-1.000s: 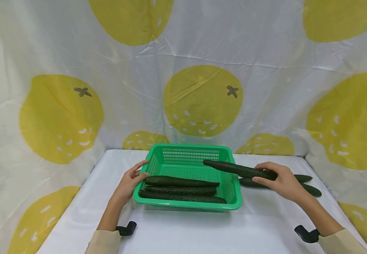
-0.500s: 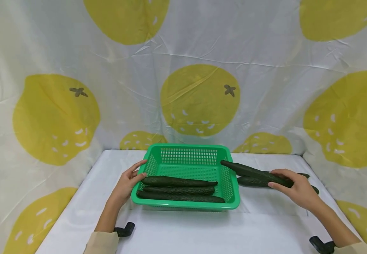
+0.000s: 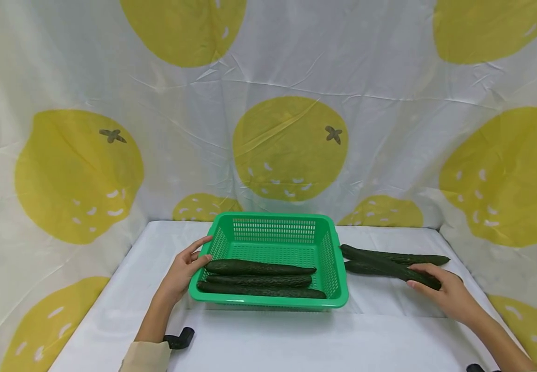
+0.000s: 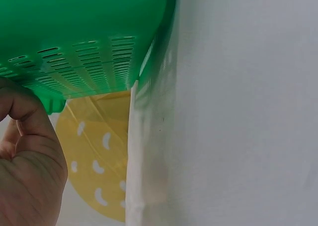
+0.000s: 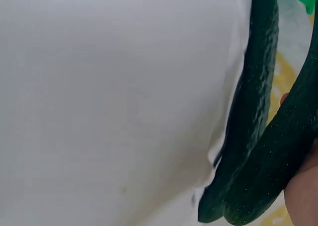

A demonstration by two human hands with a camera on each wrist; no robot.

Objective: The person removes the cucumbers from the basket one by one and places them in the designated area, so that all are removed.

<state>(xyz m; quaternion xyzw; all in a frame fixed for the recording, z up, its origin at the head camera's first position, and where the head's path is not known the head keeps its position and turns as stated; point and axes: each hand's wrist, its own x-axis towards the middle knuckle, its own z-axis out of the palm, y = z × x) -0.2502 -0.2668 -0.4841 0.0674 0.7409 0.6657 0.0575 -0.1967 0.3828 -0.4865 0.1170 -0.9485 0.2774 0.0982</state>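
A green plastic basket (image 3: pixel 268 301) stands mid-table, with three dark green cucumbers (image 3: pixel 259 267) lying lengthwise in its front half. My left hand (image 3: pixel 180 274) grips the basket's left rim, thumb over the edge and fingers outside; the left wrist view shows its curled fingers (image 4: pixel 35 109) against the perforated wall. Right of the basket, my right hand (image 3: pixel 451 297) holds a cucumber (image 3: pixel 389 265) by its right end, thumb in front and fingers behind. That cucumber slants across two others, a rear one (image 3: pixel 424 259) and a front one (image 3: pixel 358 267), partly covering both.
White cloth covers the table (image 3: pixel 268 341). Behind and at both sides hangs a pale curtain (image 3: pixel 389 155) printed with yellow fruit. A black wrist mount (image 3: pixel 181 338) sits on the left wrist.
My right hand has carried its cucumber right and down, from over the basket's right rim to the two cucumbers beside it. The left hand keeps its grip on the basket.
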